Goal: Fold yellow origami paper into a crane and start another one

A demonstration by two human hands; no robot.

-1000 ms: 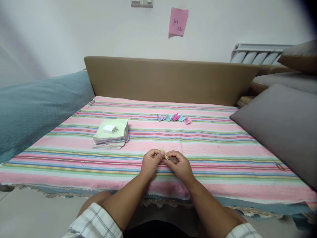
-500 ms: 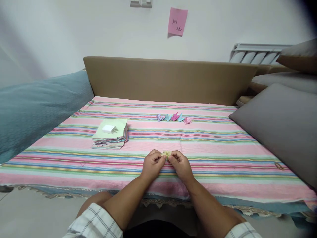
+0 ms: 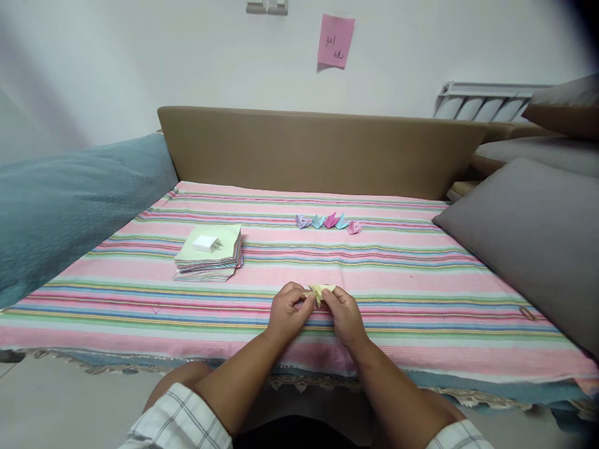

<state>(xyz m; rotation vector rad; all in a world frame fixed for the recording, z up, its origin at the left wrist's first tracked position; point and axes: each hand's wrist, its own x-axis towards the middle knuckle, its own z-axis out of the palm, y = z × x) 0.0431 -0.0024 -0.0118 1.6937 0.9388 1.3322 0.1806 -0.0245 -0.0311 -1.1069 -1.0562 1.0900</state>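
Between my two hands is a small folded piece of pale yellow paper (image 3: 320,290), held just above the striped cloth. My left hand (image 3: 289,310) pinches its left end between thumb and fingers. On the other side my right hand (image 3: 345,312) grips the right end, thumb on top. Pointed folds stick out in the middle; the fingertips hide part of the paper. Farther back lies a row of several folded paper pieces, among them a purple one (image 3: 302,221), a magenta one (image 3: 331,220) and a pink one (image 3: 354,227).
A stack of square paper sheets (image 3: 213,265) lies to the left, with a white plug adapter (image 3: 206,243) on top. Grey cushions (image 3: 528,231) border the right side, a blue-covered cushion (image 3: 84,199) the left. A tan backrest (image 3: 318,153) stands behind the striped cloth (image 3: 140,290).
My right hand has shifted slightly, its thumb moving to the right along the paper. More of the yellow paper now shows between the hands, spread wider. The rest is unchanged.
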